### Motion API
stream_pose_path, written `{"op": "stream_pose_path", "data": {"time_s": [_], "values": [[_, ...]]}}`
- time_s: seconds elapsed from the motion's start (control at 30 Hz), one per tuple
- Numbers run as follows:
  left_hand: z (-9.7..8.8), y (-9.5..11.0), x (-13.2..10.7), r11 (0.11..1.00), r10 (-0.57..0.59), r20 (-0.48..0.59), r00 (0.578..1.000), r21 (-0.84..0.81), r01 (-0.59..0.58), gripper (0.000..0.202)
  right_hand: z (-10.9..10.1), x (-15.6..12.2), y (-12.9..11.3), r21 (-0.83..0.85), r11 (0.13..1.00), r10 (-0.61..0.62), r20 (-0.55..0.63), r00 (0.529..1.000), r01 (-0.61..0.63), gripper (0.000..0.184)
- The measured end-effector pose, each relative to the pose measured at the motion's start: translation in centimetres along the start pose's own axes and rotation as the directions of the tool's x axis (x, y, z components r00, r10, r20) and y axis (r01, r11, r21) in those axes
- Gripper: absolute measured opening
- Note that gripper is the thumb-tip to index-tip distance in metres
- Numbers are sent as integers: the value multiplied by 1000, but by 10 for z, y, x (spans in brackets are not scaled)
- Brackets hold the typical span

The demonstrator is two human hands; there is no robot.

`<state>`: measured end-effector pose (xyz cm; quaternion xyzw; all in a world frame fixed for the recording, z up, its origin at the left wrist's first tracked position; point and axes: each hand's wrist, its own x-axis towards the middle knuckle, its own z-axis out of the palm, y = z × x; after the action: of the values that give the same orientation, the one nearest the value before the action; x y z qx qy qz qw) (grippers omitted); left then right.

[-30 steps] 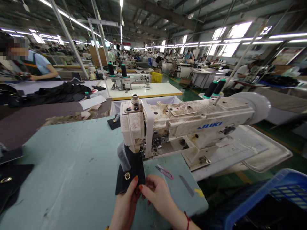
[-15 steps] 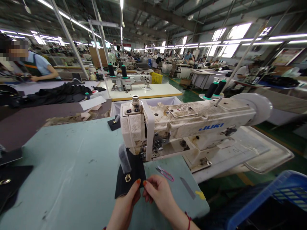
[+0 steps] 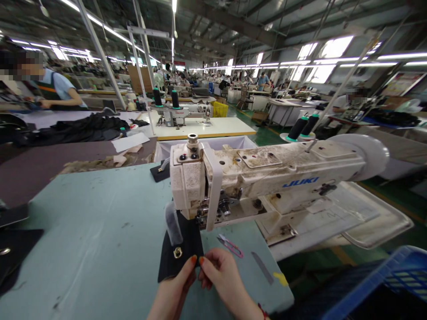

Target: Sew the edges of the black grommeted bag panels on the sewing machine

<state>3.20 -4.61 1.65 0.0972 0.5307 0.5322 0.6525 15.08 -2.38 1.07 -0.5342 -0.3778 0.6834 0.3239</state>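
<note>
A black fabric piece (image 3: 180,260) with a small gold metal buckle (image 3: 178,252) lies on the pale blue-green table top (image 3: 100,231), its upper end under the head of a white JUKI sewing machine (image 3: 267,178). A grey fold of material (image 3: 173,223) rests against it near the needle area. My left hand (image 3: 176,286) and my right hand (image 3: 218,275) pinch its lower right edge from either side. Pink-handled thread snips (image 3: 230,246) and a thin grey metal strip (image 3: 262,267) lie just beyond my right hand.
Several black pieces with metal eyelets (image 3: 13,249) lie at the table's left edge. A blue plastic crate (image 3: 376,280) stands at lower right. Behind are dark cloth (image 3: 70,131), another sewing machine (image 3: 180,113), and a co-worker (image 3: 56,89) at a bench.
My view has drifted slightly, so the whole scene sits a little differently. My fingers stay at the black piece's lower edge, and the piece has not visibly shifted under the machine.
</note>
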Motion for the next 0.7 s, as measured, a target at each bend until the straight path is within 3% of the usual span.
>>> {"op": "stream_pose_path", "data": {"time_s": [0.4, 0.7], "values": [[7, 5, 10, 998, 2, -17, 1000, -56, -3, 40, 0, 9, -7, 10, 998, -54, 5, 999, 54, 58], [13, 16, 25, 999, 2, 36, 999, -34, -1, 38, 1, 25, -19, 19, 997, -78, -14, 997, 78, 55]]}}
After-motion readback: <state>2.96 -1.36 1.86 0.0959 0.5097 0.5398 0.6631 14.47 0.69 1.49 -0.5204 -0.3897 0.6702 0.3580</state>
